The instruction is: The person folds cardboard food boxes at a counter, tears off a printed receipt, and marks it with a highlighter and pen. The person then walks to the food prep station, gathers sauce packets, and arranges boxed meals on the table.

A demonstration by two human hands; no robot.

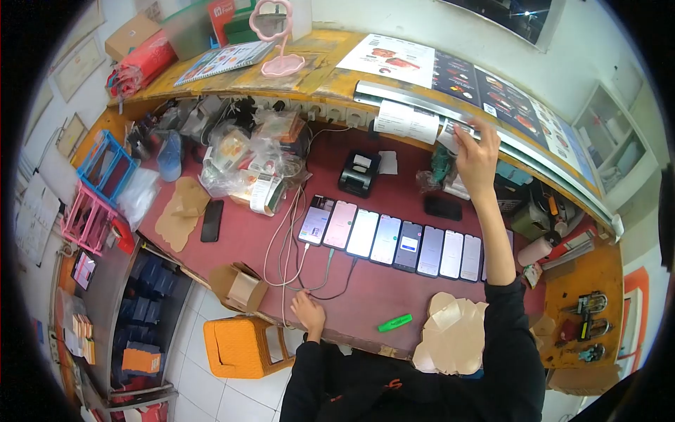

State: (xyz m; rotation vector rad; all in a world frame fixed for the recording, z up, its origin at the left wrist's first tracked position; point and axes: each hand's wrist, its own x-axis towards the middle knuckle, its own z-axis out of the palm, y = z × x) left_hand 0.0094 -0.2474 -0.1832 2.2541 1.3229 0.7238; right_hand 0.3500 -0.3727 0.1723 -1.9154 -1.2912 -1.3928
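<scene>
My right hand (477, 160) is raised to the metal rail (422, 105) along the shelf edge. Its fingers pinch a small printed paper slip (448, 135), next to a wider printed receipt (406, 122) hanging from the rail. Resting on the front of the red desk, my left hand (308, 313) has its fingers loosely apart and holds nothing visible. Charging cables (285, 281) lie close to its fingertips. Beyond it, several phones stand in a row with lit screens, among them a pink-screened phone (340, 225) and a dark-screened phone (408, 245).
A black label printer (358, 174) sits behind the phones. Plastic-bagged goods (253, 162) are piled at the back left. A green highlighter (395, 323) and cut cardboard (450, 334) lie near the front edge. An orange stool (239, 348) stands below the desk.
</scene>
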